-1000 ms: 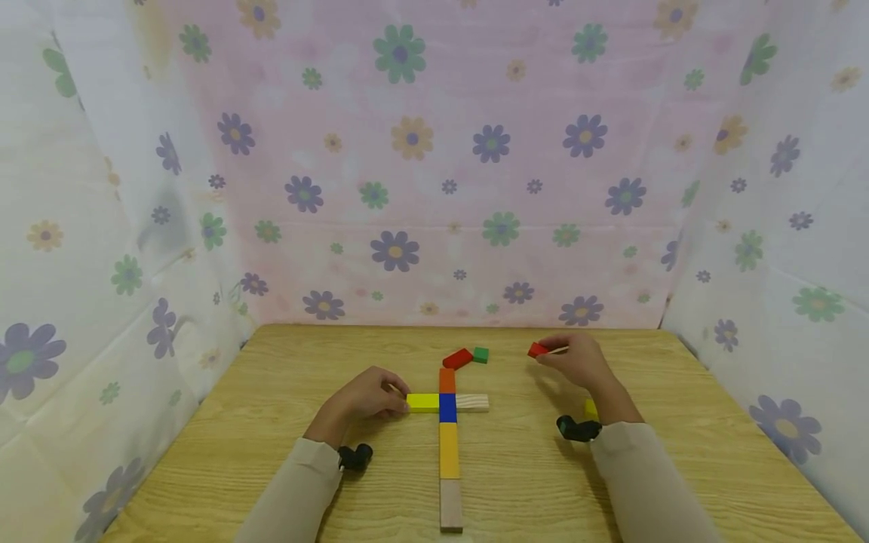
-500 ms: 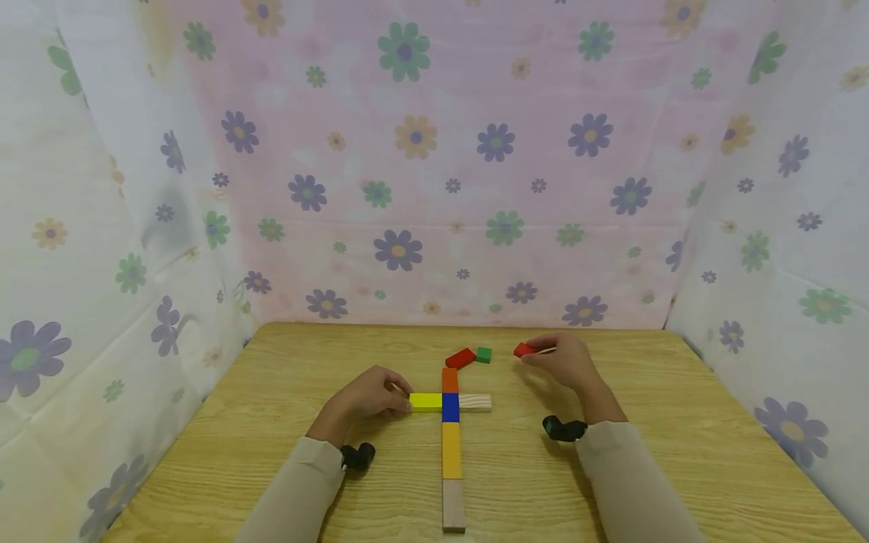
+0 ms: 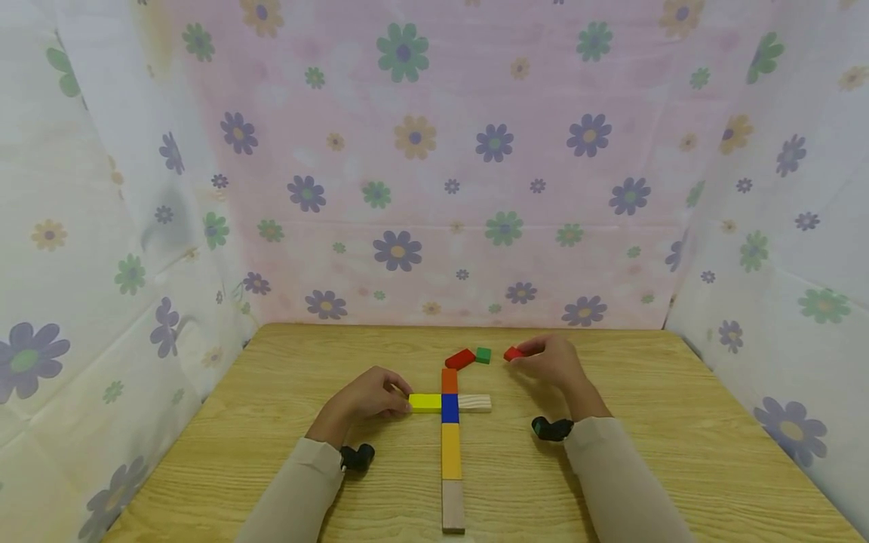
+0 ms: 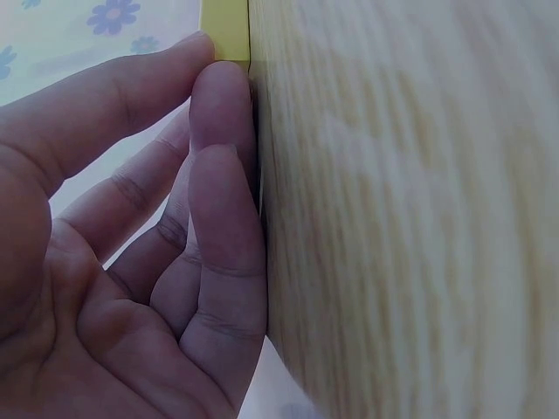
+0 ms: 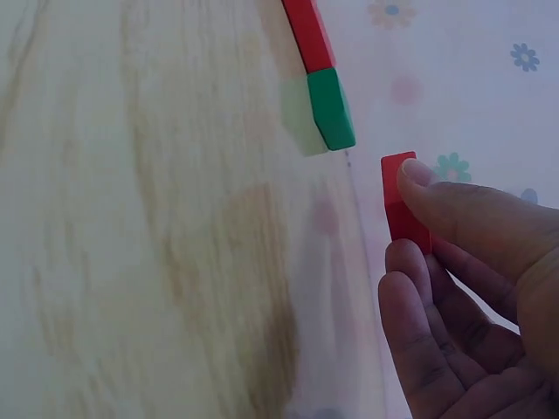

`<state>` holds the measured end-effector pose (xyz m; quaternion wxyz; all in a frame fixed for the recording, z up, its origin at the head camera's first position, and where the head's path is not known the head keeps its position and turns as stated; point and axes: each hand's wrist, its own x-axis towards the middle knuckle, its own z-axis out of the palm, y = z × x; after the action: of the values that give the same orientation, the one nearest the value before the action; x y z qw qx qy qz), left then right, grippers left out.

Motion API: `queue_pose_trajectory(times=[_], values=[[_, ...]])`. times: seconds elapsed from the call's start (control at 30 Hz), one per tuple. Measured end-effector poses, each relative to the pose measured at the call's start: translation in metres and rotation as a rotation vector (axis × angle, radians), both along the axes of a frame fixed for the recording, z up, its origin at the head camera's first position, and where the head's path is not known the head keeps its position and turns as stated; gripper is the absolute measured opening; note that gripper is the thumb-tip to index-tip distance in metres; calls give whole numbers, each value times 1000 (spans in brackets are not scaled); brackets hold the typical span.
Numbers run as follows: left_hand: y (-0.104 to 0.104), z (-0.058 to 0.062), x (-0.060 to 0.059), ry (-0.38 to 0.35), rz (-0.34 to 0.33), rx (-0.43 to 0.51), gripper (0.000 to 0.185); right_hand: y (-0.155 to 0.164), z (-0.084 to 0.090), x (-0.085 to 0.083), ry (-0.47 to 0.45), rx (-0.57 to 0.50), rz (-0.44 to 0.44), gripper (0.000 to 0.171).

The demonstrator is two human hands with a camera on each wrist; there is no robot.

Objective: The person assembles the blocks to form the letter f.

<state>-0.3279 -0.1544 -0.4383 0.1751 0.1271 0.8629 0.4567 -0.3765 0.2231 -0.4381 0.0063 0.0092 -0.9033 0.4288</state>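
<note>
In the head view my left hand (image 3: 373,396) is at the left end of a yellow block (image 3: 425,403), its thumb and fingertips on that end; the left wrist view shows the same yellow block (image 4: 225,30) between them at the top. My right hand (image 3: 553,366) pinches a small red block (image 3: 513,354) near the back of the table. In the right wrist view the red block (image 5: 404,205) is held between thumb and fingers, apart from a green block (image 5: 332,109). The green block touches the end of another red block (image 3: 460,359).
A blue block (image 3: 450,408) joins the yellow block, a pale wood block (image 3: 474,403), an orange-red block (image 3: 449,380) and a yellow-orange block (image 3: 451,451). A brown block (image 3: 453,506) continues the row toward me. Flowered cloth (image 3: 434,188) surrounds the wooden table (image 3: 271,377).
My right hand has moved left with the red block, closer to the green block. The left hand has stayed at the end of the yellow block.
</note>
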Motion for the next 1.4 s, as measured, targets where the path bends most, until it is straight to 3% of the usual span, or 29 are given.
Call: queue_pose_trajectory(times=[0.23, 0.73, 1.0, 1.4], values=[[-1, -1, 1, 3, 10, -6, 26, -8, -3, 2, -32, -29, 7, 34], [0, 0, 0, 4, -1, 9, 26, -14, -12, -7, -15, 35, 46, 32], [0, -1, -1, 5, -6, 11, 26, -20, -8, -11, -6, 90, 70, 29], [1, 0, 0, 9, -1, -5, 26, -24, -7, -14, -44, 81, 59, 34]])
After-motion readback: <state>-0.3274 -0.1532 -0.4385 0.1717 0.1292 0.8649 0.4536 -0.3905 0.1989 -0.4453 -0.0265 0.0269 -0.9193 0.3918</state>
